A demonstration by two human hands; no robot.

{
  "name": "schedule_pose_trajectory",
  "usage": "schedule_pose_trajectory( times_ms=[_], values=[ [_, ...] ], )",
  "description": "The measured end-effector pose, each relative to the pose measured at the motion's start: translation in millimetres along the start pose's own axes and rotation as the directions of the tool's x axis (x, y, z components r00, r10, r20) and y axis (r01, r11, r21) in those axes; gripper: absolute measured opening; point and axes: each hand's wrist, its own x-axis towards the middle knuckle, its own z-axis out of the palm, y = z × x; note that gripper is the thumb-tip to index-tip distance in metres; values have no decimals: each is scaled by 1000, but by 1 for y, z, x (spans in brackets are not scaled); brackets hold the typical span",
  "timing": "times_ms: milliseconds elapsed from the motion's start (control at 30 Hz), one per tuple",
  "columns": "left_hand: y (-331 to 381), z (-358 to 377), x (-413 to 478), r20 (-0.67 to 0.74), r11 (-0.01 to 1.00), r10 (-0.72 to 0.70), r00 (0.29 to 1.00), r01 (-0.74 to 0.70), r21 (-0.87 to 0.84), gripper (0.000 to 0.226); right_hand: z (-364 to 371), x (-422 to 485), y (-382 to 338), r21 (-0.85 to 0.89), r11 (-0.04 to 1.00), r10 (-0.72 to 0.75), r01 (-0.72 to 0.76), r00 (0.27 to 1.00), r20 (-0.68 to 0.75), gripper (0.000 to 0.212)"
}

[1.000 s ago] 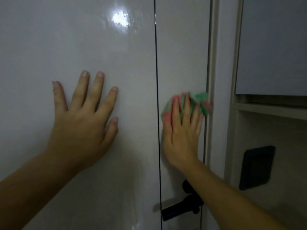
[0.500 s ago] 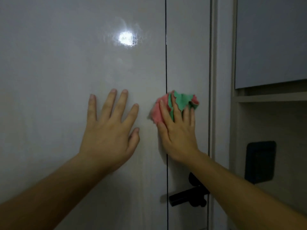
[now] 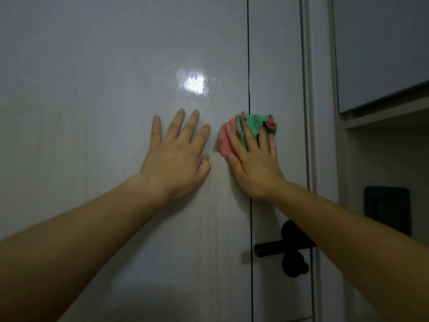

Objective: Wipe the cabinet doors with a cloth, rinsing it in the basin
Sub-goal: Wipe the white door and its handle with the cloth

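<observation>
A glossy white cabinet door [image 3: 97,112] fills the left of the head view, with a narrower door [image 3: 276,66] to its right across a dark vertical seam. My left hand [image 3: 178,156] lies flat on the wide door, fingers spread and straight. My right hand [image 3: 253,159] presses a crumpled pink and green cloth [image 3: 249,126] against the doors, straddling the seam, with straight fingers over the cloth. The basin is out of view.
A black lever handle [image 3: 278,248] sticks out from the narrow door below my right forearm. To the right stand a white frame [image 3: 308,112], an upper grey cabinet [image 3: 380,47], a recess beneath it and a black square fitting [image 3: 387,210].
My right hand has slid the cloth leftward from the narrow door's right edge onto the seam. My left hand stays flat on the wide door. The view has shifted left.
</observation>
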Motion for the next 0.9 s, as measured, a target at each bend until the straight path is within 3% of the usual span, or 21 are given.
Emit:
schedule_pose_trajectory(
  times_ms=[100, 233, 400, 467, 667, 800, 900],
  values=[
    [1, 3, -14, -11, 999, -33, 999, 33, 31, 74, -6, 19, 17, -47, 998, -32, 33, 999, 31, 64],
    [2, 6, -29, 13, 995, -81, 997, 80, 63, 75, -8, 47, 9, 24, 992, 128, -127, 988, -83, 61],
    [-7, 5, -39, -8, 984, -152, 988, 153, 97, 80, 18, -11, -21, -101, 987, -134, 128, 990, -50, 61],
    [-16, 4, -43, 8, 986, -140, 990, 139, 91, 80, 16, -6, -16, -131, 978, -168, 163, 985, -34, 61],
    [-30, 12, -47, 6, 997, -78, 997, 78, 26, 78, -4, 61, -34, 10, 993, 116, -116, 984, -132, 61],
    [-28, 12, -47, 14, 997, -83, 996, 83, 2, 84, 24, -17, -67, -15, 998, -63, 62, 997, -37, 61],
    [-20, 10, -47, 13, 992, -125, 992, 125, -4, 84, 30, -32, -66, 26, 999, -48, 47, 999, 19, 61]
  ],
)
